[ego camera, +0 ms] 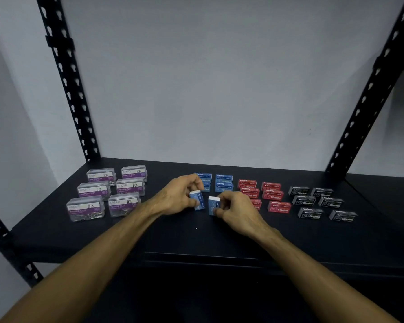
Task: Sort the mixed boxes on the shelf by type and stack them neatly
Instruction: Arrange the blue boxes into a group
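Head view is showing a black shelf (219,241) carrying small boxes grouped by type: clear paper clip boxes (107,194) with purple labels sitting at the left, blue staple boxes (224,183) stacked in the middle at the back, red staple boxes (273,197) to their right, and black staple boxes (322,203) farthest right. The left hand (177,199) is pinching one blue box (197,201), tilted on end, between thumb and curled fingers. The right hand (238,210) is gripping a second blue box (213,205) the same way, just beside the first, white end flaps facing up. Both forearms are reaching in from the lower corners and converging at mid-shelf. In front of the hands the shelf is lying bare up to its front edge; black slotted uprights (68,78) are standing at the back corners.
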Tool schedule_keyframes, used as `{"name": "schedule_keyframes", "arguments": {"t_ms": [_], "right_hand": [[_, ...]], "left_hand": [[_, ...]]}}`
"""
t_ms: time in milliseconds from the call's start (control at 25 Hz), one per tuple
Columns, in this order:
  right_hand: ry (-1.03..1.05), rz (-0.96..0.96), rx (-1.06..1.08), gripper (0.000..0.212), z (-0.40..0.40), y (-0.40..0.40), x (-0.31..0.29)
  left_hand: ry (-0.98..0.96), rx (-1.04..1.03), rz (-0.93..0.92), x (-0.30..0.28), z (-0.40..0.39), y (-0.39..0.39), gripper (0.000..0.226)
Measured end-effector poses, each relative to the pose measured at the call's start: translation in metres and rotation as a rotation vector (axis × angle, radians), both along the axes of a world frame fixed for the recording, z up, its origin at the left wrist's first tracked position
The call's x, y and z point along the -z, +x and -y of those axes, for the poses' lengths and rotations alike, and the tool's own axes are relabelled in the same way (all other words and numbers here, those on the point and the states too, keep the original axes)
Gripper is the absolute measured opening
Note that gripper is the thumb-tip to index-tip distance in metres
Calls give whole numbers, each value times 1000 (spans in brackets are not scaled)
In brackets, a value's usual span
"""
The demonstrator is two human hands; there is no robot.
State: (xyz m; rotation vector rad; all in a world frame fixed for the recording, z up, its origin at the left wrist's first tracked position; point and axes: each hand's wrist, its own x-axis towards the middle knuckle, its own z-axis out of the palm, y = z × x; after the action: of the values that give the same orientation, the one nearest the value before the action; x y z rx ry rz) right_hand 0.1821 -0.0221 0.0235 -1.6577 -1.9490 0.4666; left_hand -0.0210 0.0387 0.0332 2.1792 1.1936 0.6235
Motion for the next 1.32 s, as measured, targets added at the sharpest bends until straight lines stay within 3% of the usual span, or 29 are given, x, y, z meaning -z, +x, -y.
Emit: {"name": "schedule_keyframes", "arguments": {"t_ms": [80, 240, 400, 640, 1320], "right_hand": [[38, 70, -3, 24, -3, 1, -5], [67, 276, -35, 6, -9, 4, -13], [85, 419, -62, 25, -13, 3, -13], [149, 557, -79, 23, -21, 4, -13], [221, 555, -52, 41, -30, 12, -9]], "left_hand": [[-7, -6, 50, 5, 0, 1, 37], [13, -52, 68, 14, -1, 1, 28], [68, -70, 0, 18, -3, -1, 28], [80, -88, -84, 24, -9, 2, 28], [191, -71, -73, 19, -16, 10, 34]]}}
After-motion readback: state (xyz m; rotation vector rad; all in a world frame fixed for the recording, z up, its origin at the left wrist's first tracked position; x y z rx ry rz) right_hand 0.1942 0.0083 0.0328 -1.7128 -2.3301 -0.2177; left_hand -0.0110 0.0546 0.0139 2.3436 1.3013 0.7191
